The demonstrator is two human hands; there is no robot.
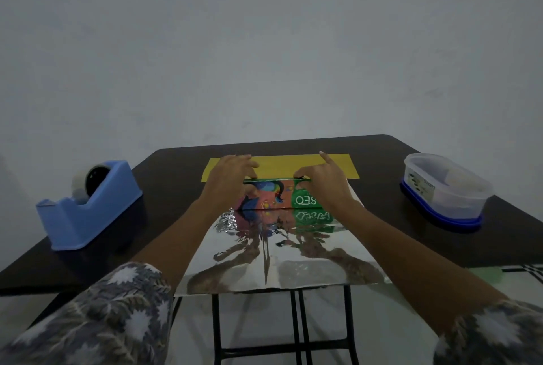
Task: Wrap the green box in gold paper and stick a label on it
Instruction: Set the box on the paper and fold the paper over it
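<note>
pale grey wall backs a dark bench (176, 185), and near its middle the green box (276, 195) stands on its long edge, its printed face turned toward the person and the lettering upside down. the box sits on the gold paper (282, 166), which lies flat: the gold side shows as a strip beyond the box, while the mirror-like silver side spreads toward the near edge of the bench, overhangs it a little, and reflects the box and both forearms.

both arms reach forward, almost straight, and meet at the box's top edge. the left hand (232, 178) grips the left end, fingers curled over the top and thumb on the near face. the right hand (320, 185) grips the right end the same way, but its index finger sticks up and away, free of the box. patterned sleeves (102, 311) cover the upper arms.

a blue tape dispenser (88, 206) with a roll in it stands well to the left. a clear plastic tub (443, 188) with a blue base stands well to the right.
</note>
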